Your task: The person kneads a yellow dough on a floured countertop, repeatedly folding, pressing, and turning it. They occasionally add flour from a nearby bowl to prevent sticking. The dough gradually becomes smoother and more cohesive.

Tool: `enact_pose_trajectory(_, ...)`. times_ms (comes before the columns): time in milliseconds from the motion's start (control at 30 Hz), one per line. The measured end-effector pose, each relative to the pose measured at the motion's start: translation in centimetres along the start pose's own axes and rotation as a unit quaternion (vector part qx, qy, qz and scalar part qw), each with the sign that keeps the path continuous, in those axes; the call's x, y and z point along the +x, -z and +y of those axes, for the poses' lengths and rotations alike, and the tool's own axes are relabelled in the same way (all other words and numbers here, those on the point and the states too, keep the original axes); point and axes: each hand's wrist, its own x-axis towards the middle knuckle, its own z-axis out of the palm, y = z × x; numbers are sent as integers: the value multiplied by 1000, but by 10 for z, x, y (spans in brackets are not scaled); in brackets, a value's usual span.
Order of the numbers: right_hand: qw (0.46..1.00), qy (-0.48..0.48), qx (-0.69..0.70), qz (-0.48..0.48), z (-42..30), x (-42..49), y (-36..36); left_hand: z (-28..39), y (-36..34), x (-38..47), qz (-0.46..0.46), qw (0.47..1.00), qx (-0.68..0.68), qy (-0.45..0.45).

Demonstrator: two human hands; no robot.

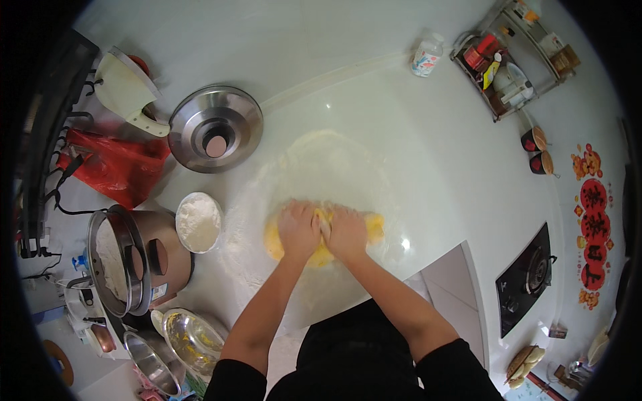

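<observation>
A mass of yellow dough point(275, 240) lies on the white countertop point(426, 170), with loose flour spread around it. My left hand point(300, 225) presses on the dough's left part, fingers curled over its far side. Close beside it, my right hand point(346, 228) presses on the right part, and a lobe of dough sticks out beyond it. Some dough shows between the two thumbs. The undersides of both hands are hidden. To the left stands a bowl of white flour point(199, 223).
Left are a metal pot lid point(215, 129), a red plastic bag point(123, 168), an electric cooker point(168, 255) topped by a flour-filled pan, and a metal bowl with yellow residue point(193, 338). A white jar point(427, 55) stands far back; a gas hob point(524, 280) is right, past the counter's inner corner.
</observation>
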Motion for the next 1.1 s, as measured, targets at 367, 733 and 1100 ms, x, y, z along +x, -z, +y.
enact_pose_trajectory(367, 989, 109, -97, 30, 30, 75, -37, -33, -74, -7, -7, 975, 141, 173)
enact_pose_trajectory(733, 968, 16, 241, -62, 22, 140, -19, -79, -22, 31, -170, 903, -257, 300)
enact_pose_trajectory(1100, 968, 245, -14, -46, -16, 22, 14, -49, 28, -74, -53, 980, -145, 123)
